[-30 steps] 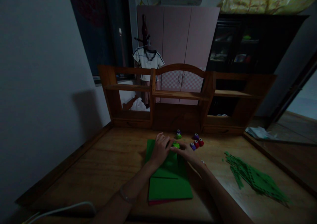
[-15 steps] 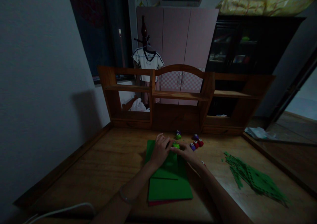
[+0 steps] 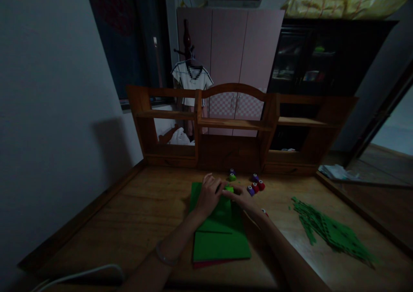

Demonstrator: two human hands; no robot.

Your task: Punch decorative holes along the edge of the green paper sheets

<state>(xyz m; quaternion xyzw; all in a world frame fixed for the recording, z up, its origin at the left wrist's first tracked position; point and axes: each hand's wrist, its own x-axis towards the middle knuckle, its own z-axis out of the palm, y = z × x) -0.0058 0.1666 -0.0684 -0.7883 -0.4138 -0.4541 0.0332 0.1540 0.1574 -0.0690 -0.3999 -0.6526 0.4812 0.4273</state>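
Observation:
A stack of green sheets (image 3: 221, 242) lies on the wooden desk (image 3: 135, 214) in front of me. My left hand (image 3: 209, 194) rests curled on the far end of the sheets. My right hand (image 3: 242, 197) meets it from the right. Both hands close around a small bright green punch (image 3: 229, 189) sitting on the sheet's far edge. Just beyond are several small punches: a green one (image 3: 232, 175), a purple one (image 3: 251, 191) and a red one (image 3: 261, 184).
A heap of green paper strips (image 3: 329, 231) lies on the desk's right side. A wooden shelf unit (image 3: 232, 124) stands along the back edge. A white cable (image 3: 77, 274) runs at the near left. A wall bounds the left.

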